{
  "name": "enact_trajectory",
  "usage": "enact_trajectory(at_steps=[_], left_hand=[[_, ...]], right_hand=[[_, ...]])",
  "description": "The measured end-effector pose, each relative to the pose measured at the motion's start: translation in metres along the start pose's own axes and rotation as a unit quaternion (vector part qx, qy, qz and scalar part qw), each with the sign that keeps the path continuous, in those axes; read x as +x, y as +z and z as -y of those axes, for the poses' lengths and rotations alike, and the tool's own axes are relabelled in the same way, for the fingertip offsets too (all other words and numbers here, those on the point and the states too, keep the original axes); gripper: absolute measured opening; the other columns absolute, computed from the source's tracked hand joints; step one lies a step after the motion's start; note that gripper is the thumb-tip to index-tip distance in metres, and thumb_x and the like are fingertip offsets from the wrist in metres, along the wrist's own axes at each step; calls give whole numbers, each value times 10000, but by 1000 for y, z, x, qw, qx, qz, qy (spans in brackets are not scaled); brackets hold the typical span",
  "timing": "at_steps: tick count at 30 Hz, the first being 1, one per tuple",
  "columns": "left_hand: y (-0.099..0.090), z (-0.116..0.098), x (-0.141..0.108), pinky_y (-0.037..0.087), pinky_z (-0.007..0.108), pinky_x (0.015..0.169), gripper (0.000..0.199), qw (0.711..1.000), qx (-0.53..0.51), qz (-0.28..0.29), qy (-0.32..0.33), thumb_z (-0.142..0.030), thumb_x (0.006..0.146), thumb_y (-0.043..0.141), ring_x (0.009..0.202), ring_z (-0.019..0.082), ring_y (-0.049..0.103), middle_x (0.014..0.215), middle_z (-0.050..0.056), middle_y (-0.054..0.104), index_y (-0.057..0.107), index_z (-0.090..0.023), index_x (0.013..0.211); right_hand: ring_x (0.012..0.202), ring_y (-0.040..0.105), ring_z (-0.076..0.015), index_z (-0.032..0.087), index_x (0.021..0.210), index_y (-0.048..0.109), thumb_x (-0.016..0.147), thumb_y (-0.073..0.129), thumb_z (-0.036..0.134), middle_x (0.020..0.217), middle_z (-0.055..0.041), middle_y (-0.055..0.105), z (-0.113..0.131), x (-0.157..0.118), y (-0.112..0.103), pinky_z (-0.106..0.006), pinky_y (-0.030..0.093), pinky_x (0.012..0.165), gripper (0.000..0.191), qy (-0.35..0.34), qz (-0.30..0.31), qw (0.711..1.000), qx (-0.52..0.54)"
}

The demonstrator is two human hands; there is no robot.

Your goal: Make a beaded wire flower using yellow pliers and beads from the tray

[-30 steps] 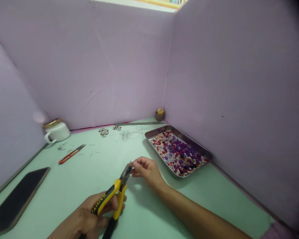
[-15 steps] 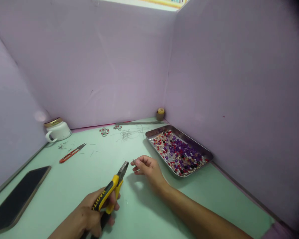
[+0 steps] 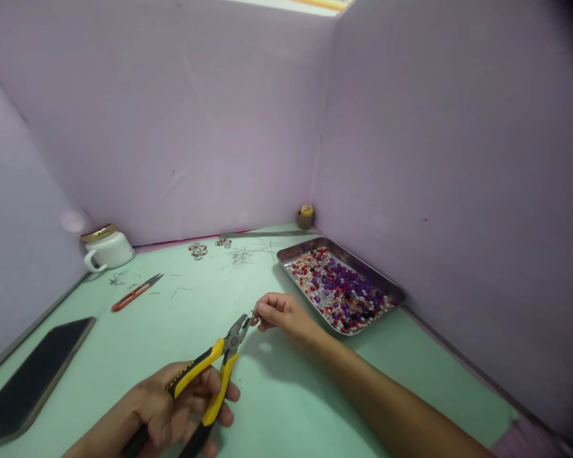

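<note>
My left hand (image 3: 172, 404) is wrapped round the yellow and black handles of a pair of pliers (image 3: 214, 369). The handles are spread and the metal jaws are parted, tips beside my right fingertips. My right hand (image 3: 281, 315) pinches a tiny piece of thin wire (image 3: 252, 314) between thumb and forefinger; a small bead may be on it, but it is too small to be sure. The wire's end is at the plier jaws; whether they touch it I cannot tell.
A metal tray (image 3: 315, 305) of mixed beads stands right. Behind lie beaded wire pieces (image 3: 198, 250), loose wires (image 3: 240, 256) and long rods (image 3: 267, 234). To the left are orange thread snips (image 3: 136, 292), a white mug (image 3: 109, 250) and a dark flat tablet-like slab (image 3: 38, 378). A small pot (image 3: 305, 217) sits in the corner.
The pliers have opened, with handles spreading apart and jaws turning toward my right fingertips. My right hand has stayed nearly in place, fingers curled in a little more.
</note>
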State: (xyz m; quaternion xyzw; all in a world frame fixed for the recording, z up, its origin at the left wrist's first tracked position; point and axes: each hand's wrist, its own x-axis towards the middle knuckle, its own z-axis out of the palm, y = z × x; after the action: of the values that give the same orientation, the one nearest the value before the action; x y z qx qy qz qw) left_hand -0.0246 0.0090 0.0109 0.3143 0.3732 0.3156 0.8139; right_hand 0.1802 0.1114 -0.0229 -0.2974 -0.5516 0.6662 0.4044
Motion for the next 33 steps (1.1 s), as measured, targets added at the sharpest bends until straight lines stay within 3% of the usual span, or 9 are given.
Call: enact_trajectory(at_steps=[5,13,18,24,28,33], left_hand=[[3,-2,-2,452,380,666,456,999,38,-16,-8,16,411,409,903,288,529,922,95,602,611,-149,786],[-1,1,0,466,370,635,456,996,81,-23,9,-2,434,414,846,266,545,931,88,588,609,-150,819],[-9,6,0,458,318,570,404,986,153,-52,34,-14,459,424,760,235,552,871,69,588,588,-160,798],[-3,2,2,405,269,514,282,974,214,-59,41,-25,441,429,634,179,518,779,38,574,519,-165,669],[6,3,6,363,249,525,263,939,319,-106,69,-16,443,408,604,154,476,715,1,548,484,-180,635],[12,10,9,342,251,603,269,852,472,-185,129,-19,505,408,639,158,436,653,-28,503,488,-208,679]], right_hand=[[536,494,-79,127,667,583,681,593,376,620,-9,588,8,-1,-2,-226,405,560,250,-37,20,997,-59],[529,487,-83,138,660,591,705,555,321,600,-1,594,8,-2,0,-226,400,558,192,-33,38,995,-86],[520,494,-80,137,641,587,694,568,315,610,-3,605,7,-2,2,-220,405,544,187,-26,22,997,-67],[503,508,-69,124,628,587,662,612,388,586,-4,604,3,-1,4,-206,405,535,267,-4,11,1000,-9],[458,514,-62,110,660,586,631,649,437,575,-9,606,-7,-1,8,-232,441,549,334,45,-15,995,82],[443,530,-61,111,684,571,609,673,455,608,-9,610,-15,-3,15,-251,476,559,366,59,-29,980,188]])
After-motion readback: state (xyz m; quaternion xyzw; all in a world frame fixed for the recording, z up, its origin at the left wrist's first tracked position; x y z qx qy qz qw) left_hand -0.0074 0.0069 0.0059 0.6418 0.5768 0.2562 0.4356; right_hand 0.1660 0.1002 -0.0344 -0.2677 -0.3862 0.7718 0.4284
